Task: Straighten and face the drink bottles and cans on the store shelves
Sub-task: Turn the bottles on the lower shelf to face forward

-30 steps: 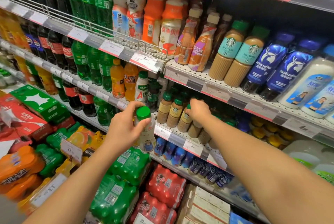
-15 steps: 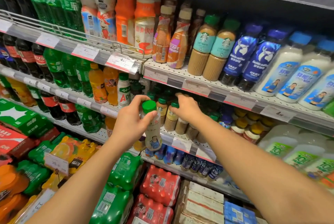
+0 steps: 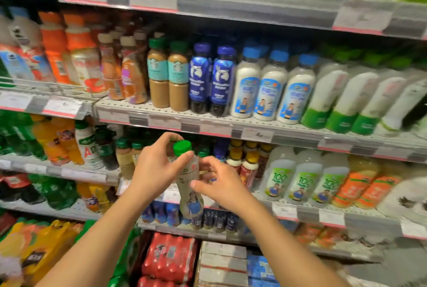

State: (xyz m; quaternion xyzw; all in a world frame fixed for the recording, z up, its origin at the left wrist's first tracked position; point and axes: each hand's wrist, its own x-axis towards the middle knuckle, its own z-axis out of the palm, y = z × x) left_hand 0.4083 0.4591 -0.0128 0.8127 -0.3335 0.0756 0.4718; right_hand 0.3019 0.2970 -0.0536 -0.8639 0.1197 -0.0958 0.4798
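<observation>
Many bottles [image 3: 263, 92] behind held bottle [image 3: 190, 185]

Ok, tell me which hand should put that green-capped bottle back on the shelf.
Left. The left hand already grips the bottle around its neck, just under the green cap. The right hand only touches the label side with its fingertips, so it looks better for steadying or turning.

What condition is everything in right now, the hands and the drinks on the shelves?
Green-capped bottle: capped, off the shelf, held upright.
Left hand: gripping the bottle's neck.
Right hand: fingers touching the bottle's side.
Blue-capped white bottles: upright, labels facing out.
Blue coffee bottles: upright, faced.
</observation>
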